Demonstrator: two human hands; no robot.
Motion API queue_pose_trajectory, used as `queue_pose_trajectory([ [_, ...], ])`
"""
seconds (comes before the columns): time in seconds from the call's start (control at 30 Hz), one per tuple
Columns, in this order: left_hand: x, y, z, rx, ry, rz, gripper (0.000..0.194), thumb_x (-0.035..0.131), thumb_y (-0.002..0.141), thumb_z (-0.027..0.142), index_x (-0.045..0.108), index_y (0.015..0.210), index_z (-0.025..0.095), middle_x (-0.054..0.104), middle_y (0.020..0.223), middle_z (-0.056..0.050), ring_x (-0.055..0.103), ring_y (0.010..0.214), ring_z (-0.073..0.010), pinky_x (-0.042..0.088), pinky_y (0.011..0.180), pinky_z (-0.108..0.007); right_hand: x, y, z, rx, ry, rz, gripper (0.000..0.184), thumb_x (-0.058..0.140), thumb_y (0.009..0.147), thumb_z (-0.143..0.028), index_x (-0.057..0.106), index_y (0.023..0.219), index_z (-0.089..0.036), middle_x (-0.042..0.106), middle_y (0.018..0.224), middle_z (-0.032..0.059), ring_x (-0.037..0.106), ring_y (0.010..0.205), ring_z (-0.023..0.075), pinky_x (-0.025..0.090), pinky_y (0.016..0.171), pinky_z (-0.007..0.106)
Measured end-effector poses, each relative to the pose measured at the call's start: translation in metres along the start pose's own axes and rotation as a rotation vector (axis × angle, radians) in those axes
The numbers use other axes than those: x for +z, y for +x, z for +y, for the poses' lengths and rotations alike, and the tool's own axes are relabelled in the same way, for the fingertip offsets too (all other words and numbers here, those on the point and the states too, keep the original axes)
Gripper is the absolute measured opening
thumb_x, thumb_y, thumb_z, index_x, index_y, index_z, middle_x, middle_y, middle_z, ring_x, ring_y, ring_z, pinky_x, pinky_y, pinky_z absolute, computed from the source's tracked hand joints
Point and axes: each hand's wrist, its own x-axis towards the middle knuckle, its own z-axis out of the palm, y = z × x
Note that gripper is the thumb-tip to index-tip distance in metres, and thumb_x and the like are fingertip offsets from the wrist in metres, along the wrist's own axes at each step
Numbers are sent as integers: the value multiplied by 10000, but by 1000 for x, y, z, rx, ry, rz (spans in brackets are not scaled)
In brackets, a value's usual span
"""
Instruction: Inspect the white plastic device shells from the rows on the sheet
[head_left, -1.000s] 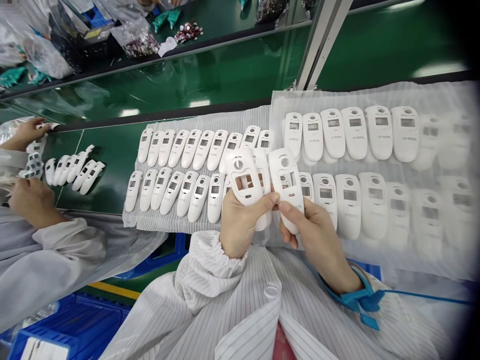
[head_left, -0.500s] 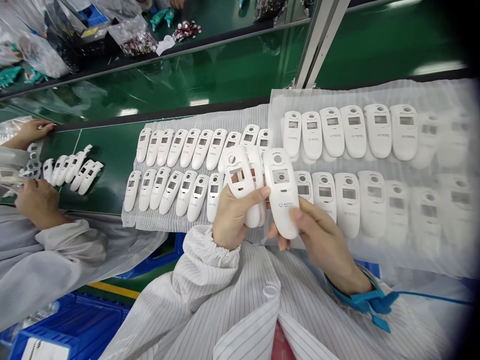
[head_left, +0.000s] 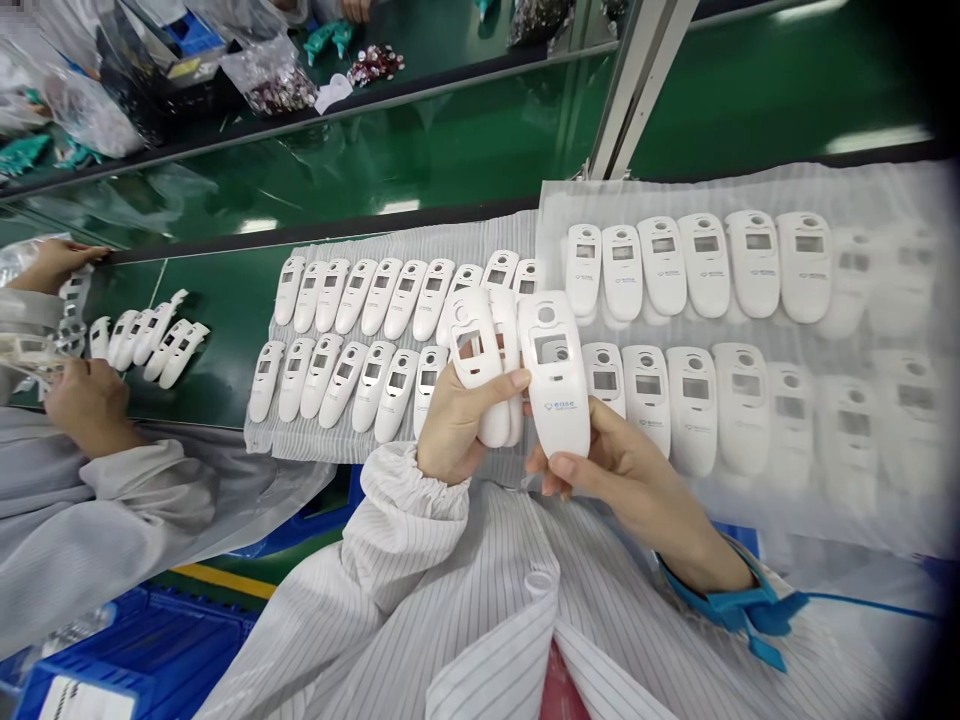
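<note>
Rows of white plastic casings [head_left: 337, 300] lay on a green workbench [head_left: 225, 300].

From my remote view, they sat on a white mesh sheet [head_left: 750, 520], with a metal upright [head_left: 641, 90] and a plastic bag of glittery parts [head_left: 270, 90] beyond, a blue crate [head_left: 127, 650] low at left, and a co-worker's white sleeve [head_left: 97, 520] beside it.

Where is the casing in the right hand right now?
In the head view, the casing stands nearly upright in the right hand at lower centre, just right of the casings in the left hand.
</note>
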Motion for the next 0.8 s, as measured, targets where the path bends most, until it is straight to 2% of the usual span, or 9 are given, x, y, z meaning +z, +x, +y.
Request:
queue_pose_trajectory([
  [0.07, -1, -1, -3, -3, 19, -49, 228, 793, 677, 263, 667, 846, 177, 690, 775, -42, 624, 637, -163, 510, 561, -287, -5, 1, 6, 16, -55, 86, 280, 540, 943, -479, 639, 1024, -230, 668, 871, 34, 609, 730, 185, 502, 659, 313],
  [0.17, 0, -2, -6, -11, 31, -112, 268, 824, 636, 249, 684, 850, 171, 693, 763, -40, 629, 650, -162, 527, 584, -289, -13, 3, 14, 32, -103, 237, 459, 457, 939, -591, 676, 798, -213, 653, 809, 49, 592, 777, 221, 482, 748, 351],
  [0.23, -1, -4, -7, -21, 52, -162, 265, 826, 631, 235, 691, 847, 162, 687, 746, -37, 626, 659, -152, 531, 614, -282, -19, 4, 16, 7, -99, 274, 493, 449, 932, -611, 664, 733, -214, 633, 748, 50, 572, 746, 224, 464, 719, 345],
  [0.43, -5, -5, -6, -22, 193, -328, 174, 766, 711, 236, 702, 860, 173, 689, 791, -45, 633, 735, -173, 531, 700, -313, -21, 9, 2, -155, -44, 376, 320, 595, 900, -511, 594, 766, -220, 585, 683, 3, 522, 643, 160, 415, 582, 264],
  [0.53, -3, -4, -10, -41, 204, -331, 180, 774, 703, 281, 710, 844, 190, 698, 796, -54, 648, 744, -214, 548, 703, -357, -20, 11, -2, -164, 12, 400, 287, 596, 907, -483, 570, 783, -226, 552, 658, -12, 513, 592, 140, 412, 541, 247],
  [0.6, -1, -4, -11, -95, 190, -272, 185, 762, 716, 312, 717, 844, 185, 712, 824, -68, 668, 797, -248, 560, 748, -388, -27, 8, -4, -126, 14, 437, 283, 567, 920, -494, 562, 809, -233, 571, 718, -4, 547, 645, 151, 438, 568, 249],
  [0.67, 1, -4, -12, -153, 179, -183, 216, 748, 728, 302, 720, 893, 165, 725, 923, -84, 670, 928, -277, 554, 835, -402, -45, 0, -11, -85, -50, 596, 317, 549, 909, -538, 560, 831, -231, 601, 763, 8, 580, 700, 172, 472, 608, 266],
  [0.73, 1, -3, -13, -184, 150, -115, 251, 743, 724, 260, 711, 946, 148, 716, 1032, -94, 632, 1063, -293, 537, 902, -400, -73, -15, -23, -66, -160, 833, 356, 566, 877, -566, 566, 825, -213, 612, 733, 13, 589, 687, 183, 479, 612, 276],
  [0.8, 1, -1, -14, -211, 82, -96, 280, 730, 722, 210, 702, 994, 148, 693, 1123, -97, 583, 1159, -291, 522, 942, -392, -105, -33, -36, -30, -299, 1066, 342, 585, 859, -539, 575, 817, -200, 612, 699, 14, 589, 667, 184, 461, 591, 267],
])
